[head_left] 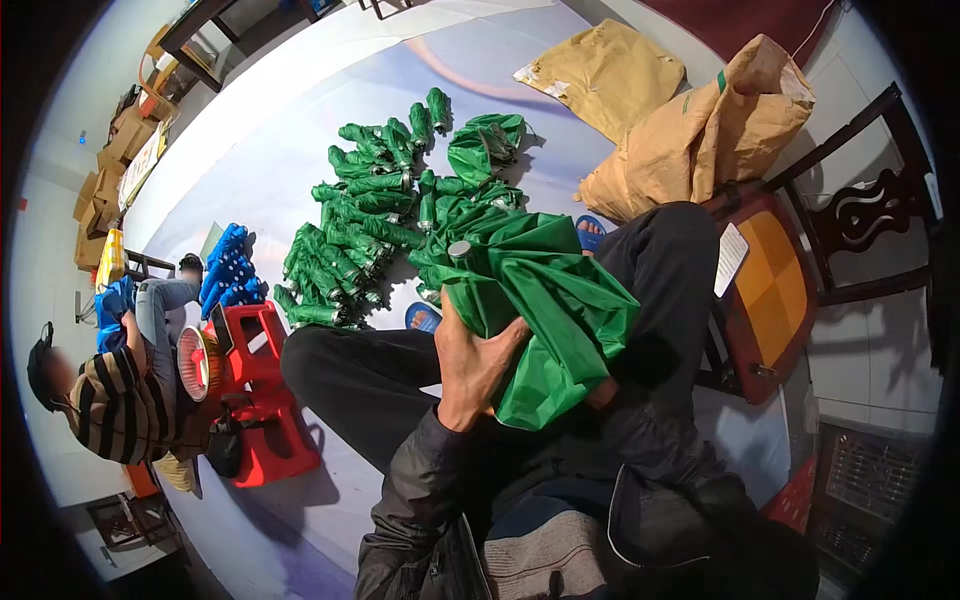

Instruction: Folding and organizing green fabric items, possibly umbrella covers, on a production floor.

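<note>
Over my lap is a green folding umbrella, its cloth loose and bunched, with a round grey end pointing up and away from me. My left hand is closed round it from the left, thumb across the cloth. Only a patch of skin of my right hand shows below the draped cloth on the right; its fingers are hidden behind the fabric. Beyond my knees lie several folded green umbrellas in a heap on the floor. One looser green umbrella lies at the heap's far right.
At the far right stand a tan sack and a flatter yellowish sack. A dark wooden chair with a yellow seat is close on my right. To the left, a person sits by red stools and a blue dotted umbrella.
</note>
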A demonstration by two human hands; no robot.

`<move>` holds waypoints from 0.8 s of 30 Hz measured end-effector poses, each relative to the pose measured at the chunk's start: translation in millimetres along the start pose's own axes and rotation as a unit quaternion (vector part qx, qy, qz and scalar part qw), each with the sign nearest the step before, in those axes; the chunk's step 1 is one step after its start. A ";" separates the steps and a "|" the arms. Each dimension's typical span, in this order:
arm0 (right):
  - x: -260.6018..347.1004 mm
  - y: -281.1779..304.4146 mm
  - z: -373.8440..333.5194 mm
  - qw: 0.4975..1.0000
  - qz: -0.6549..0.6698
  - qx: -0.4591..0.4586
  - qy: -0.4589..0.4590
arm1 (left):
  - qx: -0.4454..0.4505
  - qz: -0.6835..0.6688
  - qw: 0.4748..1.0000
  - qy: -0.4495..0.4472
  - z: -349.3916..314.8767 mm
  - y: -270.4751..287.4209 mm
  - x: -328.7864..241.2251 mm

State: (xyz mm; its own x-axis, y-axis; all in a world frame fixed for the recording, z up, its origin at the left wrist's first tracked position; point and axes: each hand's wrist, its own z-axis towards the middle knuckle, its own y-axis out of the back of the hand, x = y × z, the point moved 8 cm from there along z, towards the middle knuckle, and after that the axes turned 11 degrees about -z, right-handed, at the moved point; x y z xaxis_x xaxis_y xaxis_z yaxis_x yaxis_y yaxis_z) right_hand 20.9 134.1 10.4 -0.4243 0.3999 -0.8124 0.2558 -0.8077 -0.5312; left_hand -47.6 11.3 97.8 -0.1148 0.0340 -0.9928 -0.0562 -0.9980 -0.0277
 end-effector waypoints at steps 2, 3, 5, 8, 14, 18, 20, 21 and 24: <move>2.5 4.4 -2.2 0.994 0.102 -0.046 0.014 | 0.004 -0.013 1.000 0.021 2.1 4.4 7.4; 2.7 6.4 -4.1 0.986 0.151 -0.068 0.021 | 0.009 -0.026 0.999 0.040 3.2 6.7 12.1; 2.5 11.9 -6.9 0.960 0.254 -0.114 0.034 | 0.004 -0.057 0.995 0.085 4.4 7.2 14.2; -3.4 23.1 -10.9 0.896 0.402 -0.183 0.054 | -0.006 -0.091 0.987 0.135 5.5 8.2 8.6; -22.1 23.2 16.1 0.118 0.912 0.162 0.358 | -0.124 -0.275 0.931 0.207 -5.4 27.7 55.2; -30.3 8.5 22.2 0.062 0.987 0.111 0.101 | -0.128 -0.377 0.894 0.206 -0.3 29.6 78.1; -33.2 0.7 21.1 0.069 0.977 0.193 0.060 | -0.169 -0.447 0.853 0.210 -0.3 43.2 102.1; -30.0 -11.0 17.3 0.078 0.960 0.270 0.014 | -0.182 -0.494 0.820 0.226 -0.7 45.9 113.9; -48.9 -37.3 24.0 0.095 0.970 0.218 -0.047 | -0.179 -0.600 0.734 0.263 -5.5 43.1 122.1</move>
State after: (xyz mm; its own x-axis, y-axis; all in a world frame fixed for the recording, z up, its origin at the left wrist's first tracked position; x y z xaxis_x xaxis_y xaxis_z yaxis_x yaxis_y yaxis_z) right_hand 11.2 134.3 75.7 0.0428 -0.6741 0.7374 -0.1198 0.7293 0.6737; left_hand -58.6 -27.8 -25.3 0.2078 0.9689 -0.1343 0.4712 -0.2195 -0.8543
